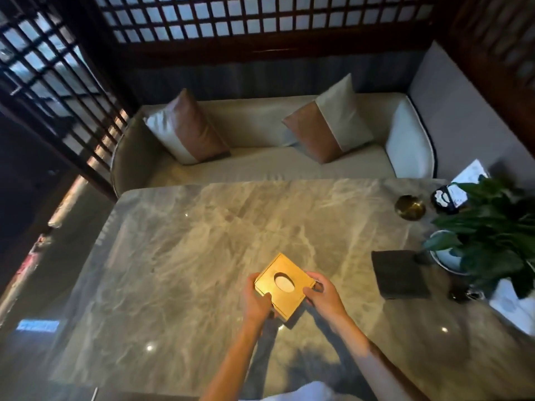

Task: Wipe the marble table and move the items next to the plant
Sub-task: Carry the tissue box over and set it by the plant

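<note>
A square gold tissue box [282,285] with an oval opening on top is held between both hands over the near middle of the grey marble table [179,256]. My left hand [257,299] grips its near-left edge, and my right hand [322,293] grips its right side. A green potted plant [492,233] in a pale pot stands at the table's right edge. A dark folded cloth [401,273] lies flat just left of the plant.
A round brass dish [409,206] and a dark holder with white cards [447,199] sit at the far right corner. White items [512,308] lie by the right edge under the leaves. A beige sofa [260,166] with two cushions runs behind the table.
</note>
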